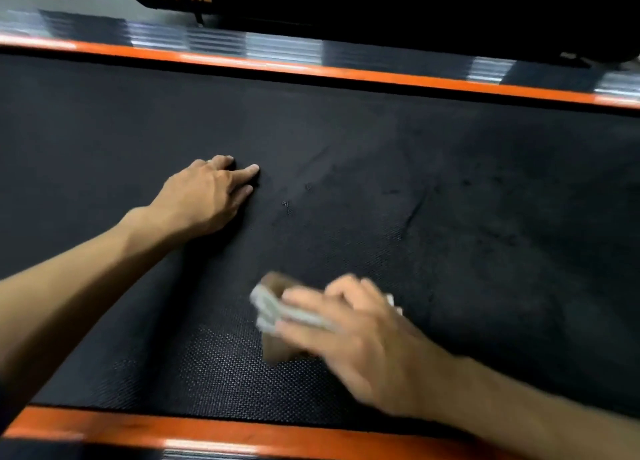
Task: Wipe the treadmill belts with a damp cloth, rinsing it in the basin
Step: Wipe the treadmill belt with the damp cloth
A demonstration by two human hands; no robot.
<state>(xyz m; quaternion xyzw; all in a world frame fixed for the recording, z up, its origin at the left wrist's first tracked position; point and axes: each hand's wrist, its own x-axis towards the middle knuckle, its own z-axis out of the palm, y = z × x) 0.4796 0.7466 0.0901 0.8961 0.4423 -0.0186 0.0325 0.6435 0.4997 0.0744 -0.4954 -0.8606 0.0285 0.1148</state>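
Cloth (273, 316) under right hand (349, 335) on belt (450, 189)

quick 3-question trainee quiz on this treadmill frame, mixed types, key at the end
1. True or false: the left hand rests with straight fingers on the treadmill belt and holds nothing.
2. Multiple choice: what does the right hand grip? A) a spray bottle B) a folded cloth C) a brush
3. Fill in: the side rails bordering the belt are coloured ____.

Key: 1 true; 2 B; 3 orange
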